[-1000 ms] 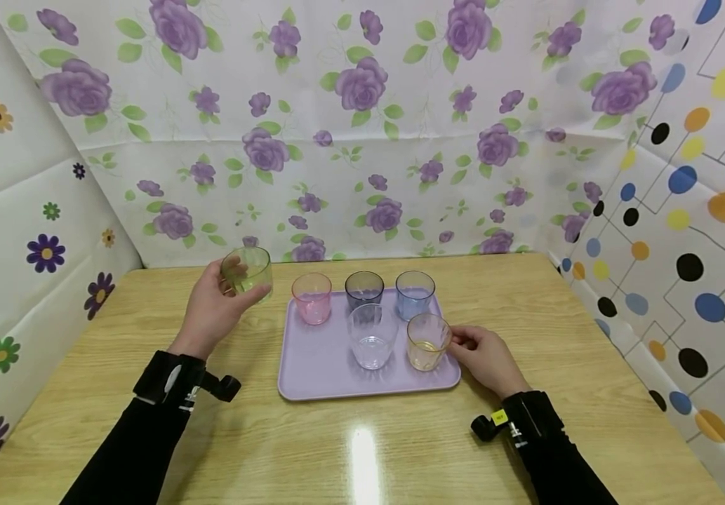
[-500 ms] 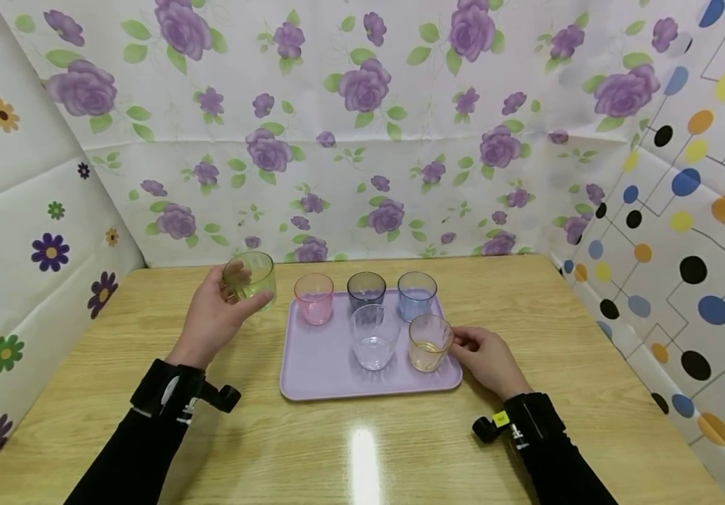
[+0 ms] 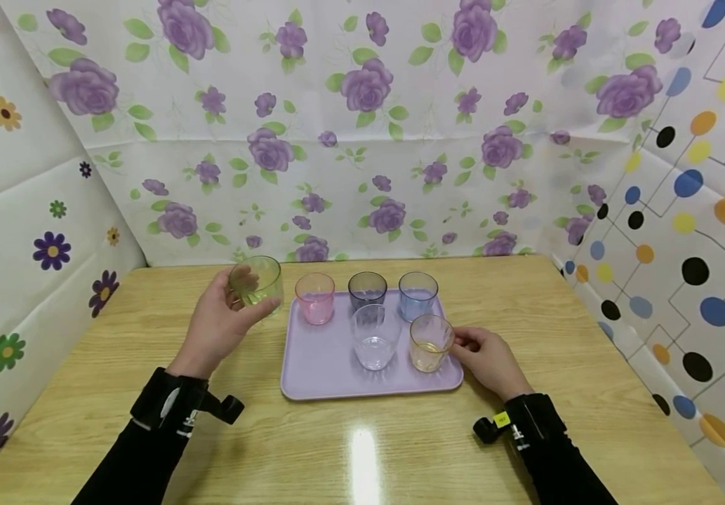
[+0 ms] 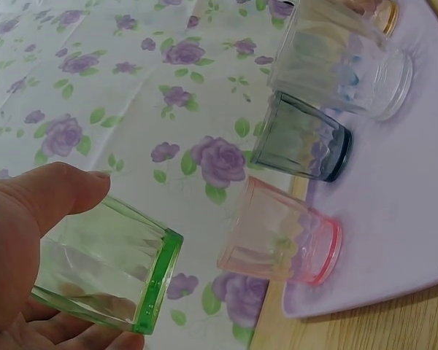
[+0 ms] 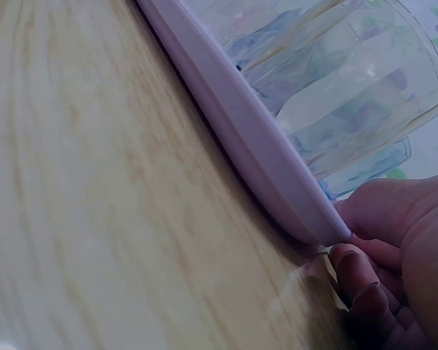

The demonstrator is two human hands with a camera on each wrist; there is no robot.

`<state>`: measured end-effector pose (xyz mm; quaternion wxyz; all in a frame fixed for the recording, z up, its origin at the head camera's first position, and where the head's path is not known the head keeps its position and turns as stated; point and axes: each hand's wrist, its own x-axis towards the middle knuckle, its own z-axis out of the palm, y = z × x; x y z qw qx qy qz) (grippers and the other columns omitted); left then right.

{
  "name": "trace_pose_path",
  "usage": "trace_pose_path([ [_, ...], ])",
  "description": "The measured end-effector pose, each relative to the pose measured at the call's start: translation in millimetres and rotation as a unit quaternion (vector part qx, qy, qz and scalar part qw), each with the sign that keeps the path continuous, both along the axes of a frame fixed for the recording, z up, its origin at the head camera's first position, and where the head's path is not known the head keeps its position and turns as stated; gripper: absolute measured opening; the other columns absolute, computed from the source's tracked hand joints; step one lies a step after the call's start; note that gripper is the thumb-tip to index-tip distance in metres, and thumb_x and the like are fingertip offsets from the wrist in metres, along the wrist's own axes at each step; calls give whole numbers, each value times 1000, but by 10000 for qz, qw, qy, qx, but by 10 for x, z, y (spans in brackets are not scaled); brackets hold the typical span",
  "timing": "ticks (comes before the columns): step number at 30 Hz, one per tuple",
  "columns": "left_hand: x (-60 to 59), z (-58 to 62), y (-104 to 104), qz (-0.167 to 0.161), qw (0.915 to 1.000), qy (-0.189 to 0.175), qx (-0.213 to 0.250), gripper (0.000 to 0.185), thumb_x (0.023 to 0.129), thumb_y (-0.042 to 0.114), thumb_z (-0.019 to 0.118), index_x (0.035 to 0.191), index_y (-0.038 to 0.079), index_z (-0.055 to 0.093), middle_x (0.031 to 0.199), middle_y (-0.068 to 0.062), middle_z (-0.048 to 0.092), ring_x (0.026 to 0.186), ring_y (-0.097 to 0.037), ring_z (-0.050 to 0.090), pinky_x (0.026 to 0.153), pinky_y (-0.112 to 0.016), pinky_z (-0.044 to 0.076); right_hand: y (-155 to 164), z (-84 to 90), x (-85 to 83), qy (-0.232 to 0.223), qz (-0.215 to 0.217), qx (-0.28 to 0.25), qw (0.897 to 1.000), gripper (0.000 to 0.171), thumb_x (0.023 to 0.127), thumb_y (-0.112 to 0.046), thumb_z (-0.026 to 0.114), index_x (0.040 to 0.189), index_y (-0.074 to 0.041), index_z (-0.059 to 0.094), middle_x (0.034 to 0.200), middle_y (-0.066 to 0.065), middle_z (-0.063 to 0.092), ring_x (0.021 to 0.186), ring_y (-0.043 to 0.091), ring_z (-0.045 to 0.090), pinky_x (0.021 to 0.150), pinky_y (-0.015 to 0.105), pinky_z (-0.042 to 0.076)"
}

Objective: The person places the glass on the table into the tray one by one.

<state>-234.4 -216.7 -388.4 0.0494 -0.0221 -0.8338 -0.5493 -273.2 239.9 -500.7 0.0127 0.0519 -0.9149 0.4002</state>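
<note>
My left hand [image 3: 215,326] holds a green glass [image 3: 262,286] in the air, left of a lilac tray [image 3: 311,368]; the thumb lies along its near side. In the left wrist view the thick green base [image 4: 159,281] points toward the tray. At the tray's right edge, my right hand [image 3: 490,361] pinches the rim [image 5: 317,219] between thumb and fingers, close beside an amber glass [image 3: 429,344]. Along the tray's back stand a pink glass [image 3: 315,305], a dark grey glass [image 3: 367,287] and a blue glass [image 3: 417,298]. A clear glass [image 3: 375,344] stands left of the amber one.
Under the tray is a wood-grain table [image 3: 261,442]. Cloth walls close it in: purple roses at the back [image 3: 362,140], small flowers on the left [image 3: 21,210], coloured dots on the right [image 3: 684,266]. The tray's front left part is bare.
My left hand has brought the green glass a little to the right and lower, nearer the pink glass. The right hand stays at the tray's edge, and the standing glasses keep their places.
</note>
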Motion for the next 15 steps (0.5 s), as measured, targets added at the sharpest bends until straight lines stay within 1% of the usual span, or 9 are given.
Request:
trace_pose_path([
  [3, 30, 15, 29, -79, 10000, 7, 10, 95, 102, 44, 79, 173, 13, 24, 171, -18, 41, 161, -39, 38, 135, -53, 28, 3, -6, 1, 21, 8, 15, 10000, 39, 104, -25, 77, 136, -4, 76, 111, 7, 76, 98, 16, 65, 86, 27, 52],
  [8, 66, 48, 67, -122, 9999, -1, 30, 95, 102, 44, 79, 173, 13, 25, 171, -17, 41, 161, -38, 38, 135, -53, 29, 7, -18, -3, 12, -3, -7, 10000, 39, 104, -26, 77, 136, -4, 76, 110, 7, 76, 98, 16, 64, 85, 27, 51],
  [15, 94, 55, 113, -174, 9997, 49, 161, 91, 102, 34, 81, 172, 9, 28, 167, -19, 44, 158, -38, 42, 133, -54, 30, 2, -22, -12, 15, 2, -7, 10000, 39, 104, -26, 78, 135, -4, 76, 109, 6, 76, 97, 16, 64, 85, 27, 51],
])
